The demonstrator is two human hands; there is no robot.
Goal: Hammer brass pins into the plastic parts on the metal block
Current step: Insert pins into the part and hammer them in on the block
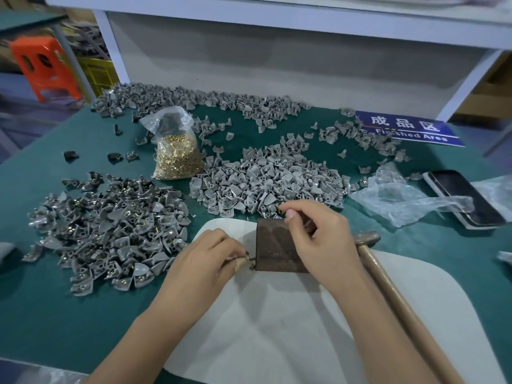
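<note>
Both forearms reach in from the bottom edge over a white pad (318, 314) on the green counter (55, 314). My left hand (205, 259) rests on the pad just left of the block (277, 245), thumb and forefinger pinched on a small dark piece at the block's lower left corner; too small to tell whether it is a pin or a part. My right hand (315, 231) lies across the block's right side, thumb and forefinger pinched on something small at its top right corner, next to the near edge of the middle heap; what it grasps I cannot tell. Block: dark, rusty, standing on the pad's far end. Hammer (388, 278) lies on the pad to the right of my right wrist, head beside the block, wooden handle running toward me, untouched. Left heap (110, 231): grey parts with brass showing in them. Middle heap (268, 181): grey parts, beyond the block. More grey parts are scattered along the far edge (194, 98). Clear bag of brass pins (177, 153) stands between the left and middle heaps. Right side: crumpled clear bag (401, 198), phone (462, 198) beside it, blue sign (407, 128) reading "Finished Area". Orange stool (44, 67) stands off the counter, far left.
</note>
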